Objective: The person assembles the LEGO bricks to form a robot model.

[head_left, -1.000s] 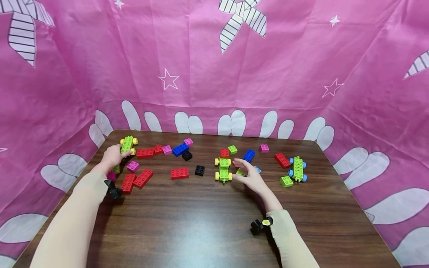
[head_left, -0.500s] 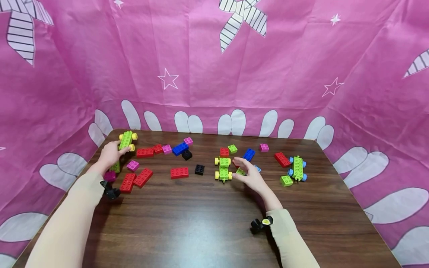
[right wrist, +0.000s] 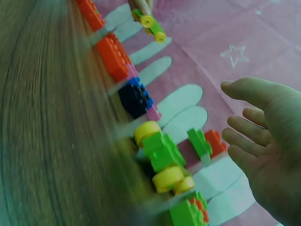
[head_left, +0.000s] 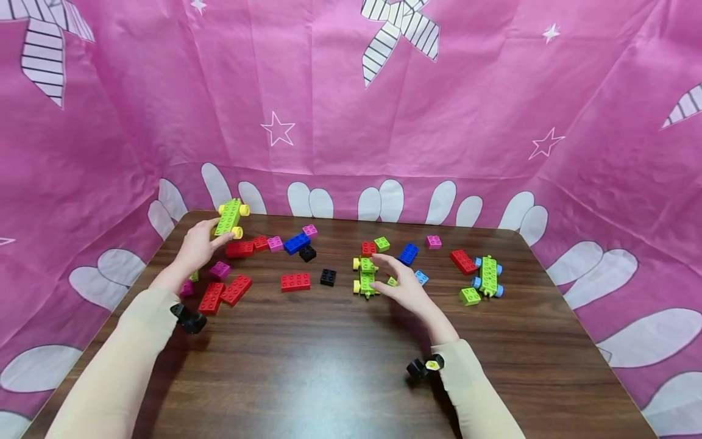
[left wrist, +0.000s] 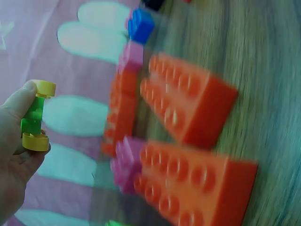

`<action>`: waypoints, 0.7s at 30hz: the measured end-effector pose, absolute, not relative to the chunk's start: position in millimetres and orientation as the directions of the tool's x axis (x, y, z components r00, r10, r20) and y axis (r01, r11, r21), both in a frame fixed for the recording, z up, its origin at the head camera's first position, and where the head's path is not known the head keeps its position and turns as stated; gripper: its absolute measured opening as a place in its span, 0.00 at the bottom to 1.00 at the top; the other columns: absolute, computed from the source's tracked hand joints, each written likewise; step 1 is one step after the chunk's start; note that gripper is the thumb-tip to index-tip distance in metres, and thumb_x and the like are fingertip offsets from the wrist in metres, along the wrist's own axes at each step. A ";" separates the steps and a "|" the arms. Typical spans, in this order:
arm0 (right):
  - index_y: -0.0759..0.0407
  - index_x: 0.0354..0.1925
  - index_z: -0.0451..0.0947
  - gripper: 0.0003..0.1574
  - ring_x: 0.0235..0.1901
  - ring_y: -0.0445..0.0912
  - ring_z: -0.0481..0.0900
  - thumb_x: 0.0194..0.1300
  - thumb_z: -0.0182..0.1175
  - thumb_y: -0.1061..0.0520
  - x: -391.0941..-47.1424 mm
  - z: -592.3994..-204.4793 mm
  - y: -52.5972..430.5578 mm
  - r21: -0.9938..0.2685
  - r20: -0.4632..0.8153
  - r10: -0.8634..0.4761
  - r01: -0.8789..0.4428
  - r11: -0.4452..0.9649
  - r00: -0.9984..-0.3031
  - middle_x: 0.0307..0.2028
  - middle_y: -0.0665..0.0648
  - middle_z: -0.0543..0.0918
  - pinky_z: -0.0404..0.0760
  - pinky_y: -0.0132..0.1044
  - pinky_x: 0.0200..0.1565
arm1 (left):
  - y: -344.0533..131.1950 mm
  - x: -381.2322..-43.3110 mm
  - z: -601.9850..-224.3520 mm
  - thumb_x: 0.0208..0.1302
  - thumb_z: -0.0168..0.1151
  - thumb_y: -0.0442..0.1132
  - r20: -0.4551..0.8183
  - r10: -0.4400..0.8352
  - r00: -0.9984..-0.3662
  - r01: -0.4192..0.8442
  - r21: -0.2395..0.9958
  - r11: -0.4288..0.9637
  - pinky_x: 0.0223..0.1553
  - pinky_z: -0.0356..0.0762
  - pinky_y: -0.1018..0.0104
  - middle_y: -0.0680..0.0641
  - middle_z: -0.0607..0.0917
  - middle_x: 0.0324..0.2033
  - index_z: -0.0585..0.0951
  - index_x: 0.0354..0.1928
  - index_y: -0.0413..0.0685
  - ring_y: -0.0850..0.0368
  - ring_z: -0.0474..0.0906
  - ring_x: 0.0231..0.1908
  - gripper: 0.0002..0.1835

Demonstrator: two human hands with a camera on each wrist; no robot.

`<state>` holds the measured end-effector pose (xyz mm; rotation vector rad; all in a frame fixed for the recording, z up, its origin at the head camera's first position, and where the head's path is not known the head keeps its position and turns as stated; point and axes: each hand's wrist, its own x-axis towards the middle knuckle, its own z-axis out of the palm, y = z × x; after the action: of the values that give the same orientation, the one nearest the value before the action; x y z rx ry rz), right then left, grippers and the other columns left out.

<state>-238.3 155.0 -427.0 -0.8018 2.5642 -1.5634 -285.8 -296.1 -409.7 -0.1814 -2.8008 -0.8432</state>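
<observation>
My left hand (head_left: 196, 247) pinches a green toy car base (head_left: 228, 217) with yellow wheels, raised off the table at the far left. In the left wrist view, the thumb lies near one yellow wheel (left wrist: 45, 88) and fingers curl behind the base. My right hand (head_left: 408, 289) hovers beside a second green car base (head_left: 366, 281) with yellow wheels, its fingers spread and loosely bent. In the right wrist view that base (right wrist: 162, 150) stands apart from the right hand (right wrist: 273, 141), whose palm holds nothing. From the head camera, the hand partly hides its right wheels.
Red bricks (head_left: 295, 282), pink bricks (head_left: 220, 270), a blue brick (head_left: 297, 243) and black bricks (head_left: 328, 277) lie scattered on the brown table (head_left: 329, 366). A green base with blue wheels (head_left: 489, 275) stands at the right beside a green brick (head_left: 469, 297). Pink cloth (head_left: 340, 140) hangs behind.
My left hand has lifted the green car base off the table and carried it to the right. The right hand has shifted slightly left, over the middle base's right wheels.
</observation>
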 end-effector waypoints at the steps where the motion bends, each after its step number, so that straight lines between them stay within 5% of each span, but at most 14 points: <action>1: 0.71 0.66 0.62 0.37 0.63 0.62 0.69 0.61 0.63 0.66 -240.2 -429.8 153.7 -0.837 0.238 -0.446 -0.415 0.357 -0.863 0.62 0.71 0.72 0.65 0.58 0.64 | -291.2 -284.4 -408.1 0.70 0.57 0.48 0.241 0.064 -0.968 0.188 0.538 0.821 0.60 0.61 0.36 0.23 0.70 0.58 0.65 0.63 0.23 0.28 0.66 0.58 0.34; 21: 0.60 0.67 0.64 0.39 0.64 0.54 0.70 0.61 0.66 0.60 -241.1 -410.8 122.1 -0.797 0.287 -0.486 -0.487 0.357 -0.825 0.63 0.61 0.73 0.69 0.54 0.63 | -190.5 -250.0 -393.5 0.62 0.66 0.43 0.313 0.289 -0.905 0.425 0.615 0.664 0.52 0.76 0.46 0.35 0.77 0.54 0.70 0.64 0.35 0.43 0.75 0.49 0.32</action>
<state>-241.1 122.1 -410.8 -0.9286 2.5882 -1.5212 -250.0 -190.5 -393.5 -0.5835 -2.6907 -1.0657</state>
